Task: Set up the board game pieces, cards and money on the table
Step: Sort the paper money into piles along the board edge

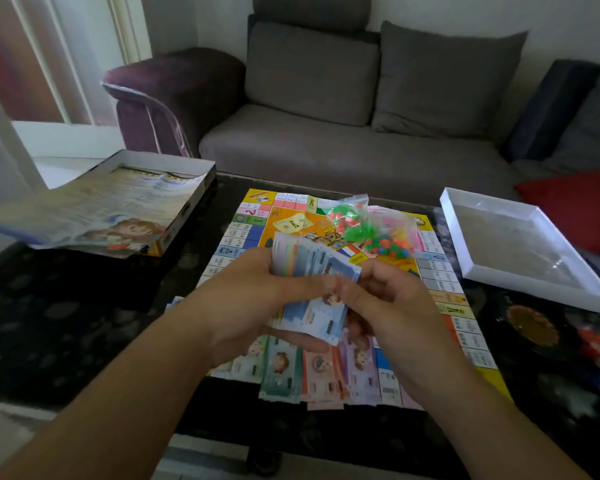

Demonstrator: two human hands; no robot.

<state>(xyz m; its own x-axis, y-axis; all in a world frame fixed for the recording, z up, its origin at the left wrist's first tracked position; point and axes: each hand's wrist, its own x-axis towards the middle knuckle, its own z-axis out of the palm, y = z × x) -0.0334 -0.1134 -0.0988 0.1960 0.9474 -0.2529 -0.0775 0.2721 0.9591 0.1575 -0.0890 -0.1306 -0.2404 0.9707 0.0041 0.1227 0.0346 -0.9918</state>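
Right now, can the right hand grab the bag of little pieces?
Probably not yet: the right hand pinches the play money. The bag lies uncovered on the board just beyond.

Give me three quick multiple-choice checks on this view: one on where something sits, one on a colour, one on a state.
1. Where is the plastic bag of small pieces?
A. on the game board
B. in the white tray
C. on the sofa

2. What colour is the cushion at far right?
A. green
B. red
C. yellow

3. What are the hands doing?
A. resting flat
B. holding paper money
C. lifting the board

Answers: 1 A, the bag lies on the game board. 2 B, the cushion is red. 3 B, left hand and right hand grip the paper money.
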